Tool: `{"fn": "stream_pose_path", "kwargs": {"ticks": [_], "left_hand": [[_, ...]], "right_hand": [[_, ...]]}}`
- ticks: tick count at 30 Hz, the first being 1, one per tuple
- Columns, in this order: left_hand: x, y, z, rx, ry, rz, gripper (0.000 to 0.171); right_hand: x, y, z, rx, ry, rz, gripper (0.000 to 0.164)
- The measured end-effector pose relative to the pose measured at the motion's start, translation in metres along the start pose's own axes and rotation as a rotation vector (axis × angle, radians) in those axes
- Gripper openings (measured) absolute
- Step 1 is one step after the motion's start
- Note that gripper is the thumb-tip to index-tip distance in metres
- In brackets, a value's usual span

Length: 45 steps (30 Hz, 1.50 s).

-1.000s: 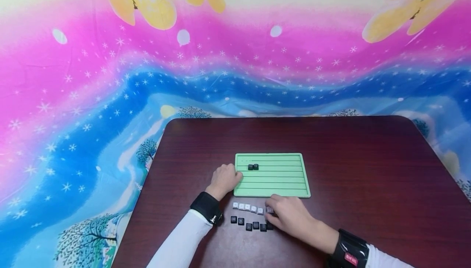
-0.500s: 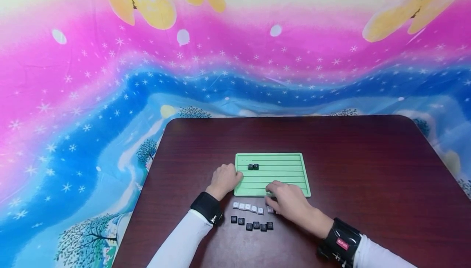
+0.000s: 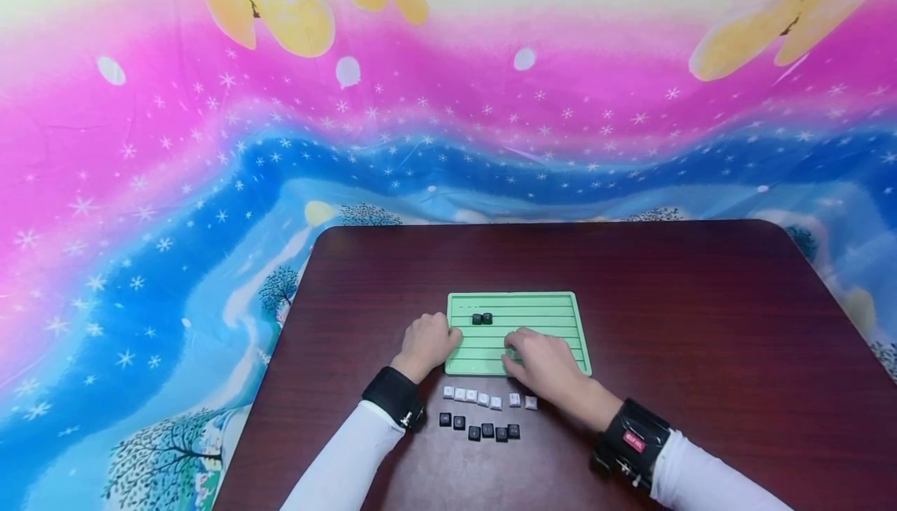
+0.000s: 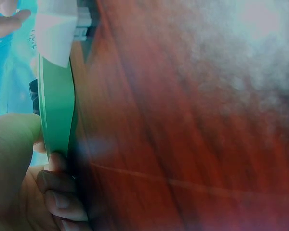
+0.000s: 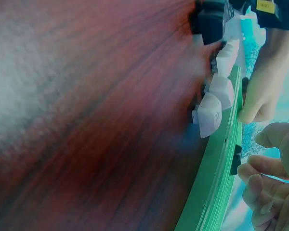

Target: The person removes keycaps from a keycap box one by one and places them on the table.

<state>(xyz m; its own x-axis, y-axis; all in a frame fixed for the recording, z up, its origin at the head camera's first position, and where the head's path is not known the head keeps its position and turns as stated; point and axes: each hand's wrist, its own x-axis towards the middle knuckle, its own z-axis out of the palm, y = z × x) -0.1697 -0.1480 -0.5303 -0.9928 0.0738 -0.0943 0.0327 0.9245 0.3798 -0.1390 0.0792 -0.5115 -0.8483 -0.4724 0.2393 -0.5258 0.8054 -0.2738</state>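
A light-green ridged tray lies on the table. My left hand grips its left edge; the left wrist view shows the thumb on top and curled fingers below. Two black keycaps sit side by side on the tray's upper left part. Over the lower right part of the tray is my right hand, fingers bent. In the right wrist view a gap shows between thumb and fingertips, with nothing visible in it. Just before the tray stands a row of several white keycaps, with several black keycaps nearer me.
The dark red-brown table extends well past the tray on either side. Behind it hangs a colourful printed cloth. A black band is on my left wrist, another band on my right.
My right hand has moved away from the white keycaps, up over the tray, uncovering the keycaps at the right end of both rows. The left hand stays at the tray's edge.
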Motion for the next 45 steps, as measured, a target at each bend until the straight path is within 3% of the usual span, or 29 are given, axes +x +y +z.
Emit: {"fn": "stream_pose_path", "kwargs": {"ticks": [45], "left_hand": [[0.002, 0.000, 0.001, 0.024, 0.004, 0.005, 0.037]], "right_hand": [[0.039, 0.005, 0.006, 0.047, -0.067, 0.065, 0.020]]}}
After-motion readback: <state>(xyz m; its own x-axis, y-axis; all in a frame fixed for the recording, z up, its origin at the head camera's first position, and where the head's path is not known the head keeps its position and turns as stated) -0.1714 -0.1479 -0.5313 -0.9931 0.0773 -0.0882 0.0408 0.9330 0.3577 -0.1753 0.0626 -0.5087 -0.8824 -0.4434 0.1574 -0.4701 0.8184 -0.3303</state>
